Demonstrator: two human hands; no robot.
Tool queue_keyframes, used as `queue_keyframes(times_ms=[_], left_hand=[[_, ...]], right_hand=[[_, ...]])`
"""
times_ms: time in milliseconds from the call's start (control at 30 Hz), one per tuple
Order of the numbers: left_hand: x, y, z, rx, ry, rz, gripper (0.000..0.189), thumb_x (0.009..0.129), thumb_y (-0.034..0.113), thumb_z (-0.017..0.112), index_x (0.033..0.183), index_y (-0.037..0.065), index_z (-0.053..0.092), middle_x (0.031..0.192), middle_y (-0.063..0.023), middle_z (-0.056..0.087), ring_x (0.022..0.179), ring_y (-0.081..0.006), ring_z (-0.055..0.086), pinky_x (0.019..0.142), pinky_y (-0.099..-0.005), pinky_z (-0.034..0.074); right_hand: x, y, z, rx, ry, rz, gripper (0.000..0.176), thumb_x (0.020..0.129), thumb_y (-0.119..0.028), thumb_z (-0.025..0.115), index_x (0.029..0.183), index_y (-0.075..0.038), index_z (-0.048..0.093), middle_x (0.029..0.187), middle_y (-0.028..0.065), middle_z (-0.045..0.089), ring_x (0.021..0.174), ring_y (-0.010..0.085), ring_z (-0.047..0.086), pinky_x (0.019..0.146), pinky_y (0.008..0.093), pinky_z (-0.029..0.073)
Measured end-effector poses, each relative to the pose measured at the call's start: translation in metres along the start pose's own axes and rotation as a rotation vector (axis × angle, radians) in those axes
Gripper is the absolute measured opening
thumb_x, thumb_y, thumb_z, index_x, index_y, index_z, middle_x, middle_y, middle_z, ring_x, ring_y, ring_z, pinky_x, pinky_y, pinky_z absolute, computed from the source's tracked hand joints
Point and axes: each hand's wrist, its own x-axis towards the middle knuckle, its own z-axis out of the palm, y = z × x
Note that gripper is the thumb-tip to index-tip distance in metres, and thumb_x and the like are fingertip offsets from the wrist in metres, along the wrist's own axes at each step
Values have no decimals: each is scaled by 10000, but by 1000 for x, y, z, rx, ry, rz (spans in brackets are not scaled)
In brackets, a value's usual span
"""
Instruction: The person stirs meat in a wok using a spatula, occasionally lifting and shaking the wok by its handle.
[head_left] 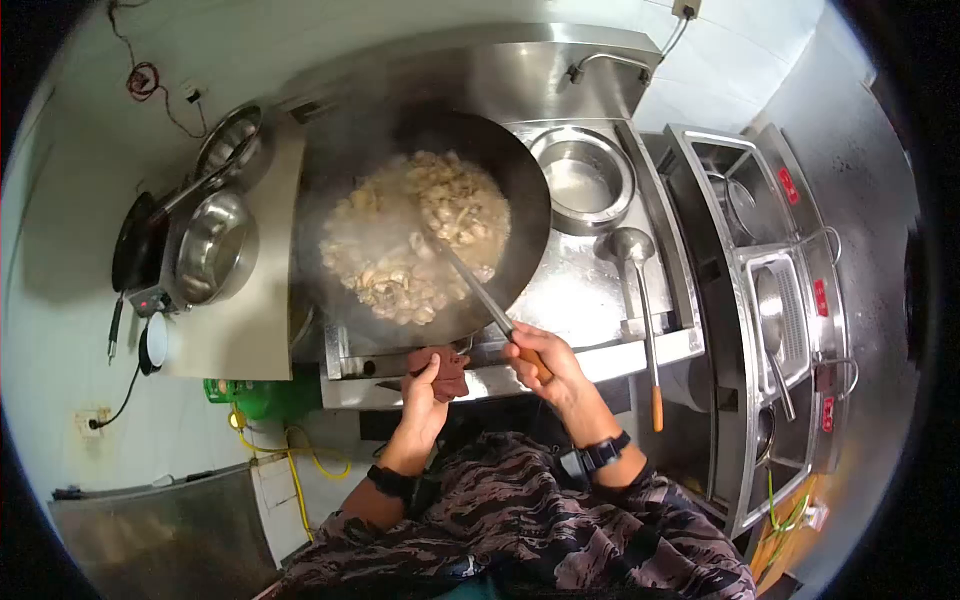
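Note:
A large dark wok [527,185] sits on the steel stove, steam rising from the chopped pale meat pieces [465,205] and liquid inside it. My right hand [550,366] is closed around the wooden handle of a long metal cooking utensil [478,290], whose working end is buried in the food. At the wok's near edge, my left hand [425,392] grips a folded reddish-brown cloth [440,373], thumb on top. The cloth covers the part of the wok rim beneath it.
Right of the wok stand a steel pot [622,190] and a ladle [640,280] with a wooden handle reaching past the stove's front edge. A steel rack [745,250] with pans is farther right. Steel bowls [215,250] and a small pan [135,245] are at left.

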Motion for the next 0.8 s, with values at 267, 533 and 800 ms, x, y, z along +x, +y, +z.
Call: queue_keyframes(times_ms=[267, 533, 800], left_hand=[[-3, 3, 7, 68, -25, -13, 205, 974, 220, 610, 1024, 22, 628, 960, -130, 684, 870, -229, 694, 519, -255, 438], [9, 4, 3, 40, -88, -7, 201, 971, 201, 626, 1075, 30, 615, 1022, -113, 677, 917, -263, 679, 702, -364, 548], [16, -3, -2, -29, -158, 50, 248, 964, 198, 640, 1139, 31, 586, 1044, -128, 658, 904, -270, 671, 695, -363, 542]], right_hand=[[-63, 50, -33, 359, -44, -50, 151, 995, -212, 547, 1103, -108, 522, 807, 52, 549, 438, 91, 433, 319, 221, 336], [-100, 110, -26, 290, -67, -144, 295, 981, -209, 563, 1255, -111, 515, 773, 75, 525, 432, 138, 446, 344, 268, 381], [-114, 94, -26, 1, -156, -169, 419, 879, -60, 636, 1272, -112, 498, 754, 110, 524, 413, 175, 487, 353, 291, 419]])
